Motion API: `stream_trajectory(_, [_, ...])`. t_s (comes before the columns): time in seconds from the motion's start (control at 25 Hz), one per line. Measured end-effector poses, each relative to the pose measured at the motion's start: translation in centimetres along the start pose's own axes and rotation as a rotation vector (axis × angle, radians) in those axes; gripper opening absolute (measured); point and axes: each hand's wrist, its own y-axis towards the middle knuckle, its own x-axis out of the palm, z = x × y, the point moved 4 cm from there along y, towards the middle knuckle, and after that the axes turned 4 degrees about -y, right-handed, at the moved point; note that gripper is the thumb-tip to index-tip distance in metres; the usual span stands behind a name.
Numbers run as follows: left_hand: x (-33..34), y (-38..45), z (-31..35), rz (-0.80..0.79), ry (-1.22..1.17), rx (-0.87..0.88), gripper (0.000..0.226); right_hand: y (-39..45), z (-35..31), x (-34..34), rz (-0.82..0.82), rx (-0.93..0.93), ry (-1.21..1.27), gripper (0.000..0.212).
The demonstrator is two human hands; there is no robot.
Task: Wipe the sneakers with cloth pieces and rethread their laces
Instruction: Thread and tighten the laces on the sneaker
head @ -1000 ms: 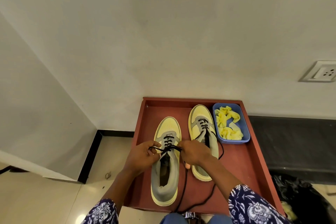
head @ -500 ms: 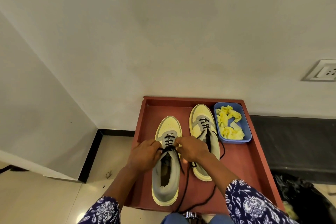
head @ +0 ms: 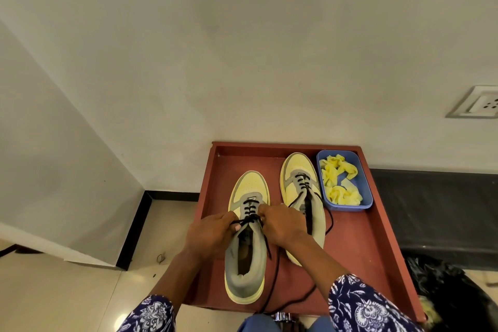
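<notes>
Left grip: the left hand (head: 213, 233) sits at the left side of the near sneaker (head: 246, 240), fingers curled in at the eyelet row; it seems to pinch the black lace (head: 249, 219) there, though the pinch itself is partly hidden.
Right grip: the right hand (head: 283, 223) meets it from the other side, fingers curled over the same crossing and pinching the lace.
Task's thing: the near sneaker lies directly under both hands, toe pointing away, on the red tray (head: 358, 248).
Lacing so far: beyond the fingertips several crossings are already threaded; the rows nearer the person, toward the ankle opening, look bare.
Loose end: a long tail of lace runs from below the right hand, down past the heel and off the tray's near edge (plenty of slack left, by my reading).
Other sneaker (head: 301, 196): just beyond and to the right of the right hand; its lower rows are laced and its ends hang untied down its right side.
Cloth pieces (head: 339, 183): yellow, bunched in a blue tub (head: 363, 191) farther right of the right hand, touched by neither hand.
Progress: wiping cannot be judged from here; rethreading looks past halfway on the near sneaker, with the top rows and both ties probably left.
</notes>
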Motion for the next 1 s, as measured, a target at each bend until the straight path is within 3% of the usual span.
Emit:
stream_trajectory(0.2, [-0.1,-0.7,-0.7,0.163,0.006,-0.011,0.051,-0.2,-0.1,0.2,0.045,0.018,0.022,0.029])
stream_trajectory(0.36, [0.1,-1.4,-0.6,0.194,-0.051,-0.1,0.051,-0.6,-0.3,0.3,0.085,0.036,0.017,0.029])
stream_trajectory(0.52, [1.0,-1.4,-0.7,0.135,-0.119,-0.236,0.032,-0.7,-0.3,0.7,0.132,0.061,-0.004,0.032])
stream_trajectory(0.72, [1.1,-1.2,-1.0,0.151,-0.164,-0.278,0.068,-0.7,-0.2,1.0,0.131,0.087,-0.033,0.035])
stream_trajectory(0.88, [1.2,-1.2,-0.7,0.101,-0.207,-0.312,0.034,-0.6,-0.1,0.7,0.116,0.095,-0.032,0.032])
stream_trajectory(1.0, [1.8,-1.3,-0.8,0.115,-0.349,-0.299,0.032,-0.3,-0.2,0.5,0.072,0.041,0.144,0.028])
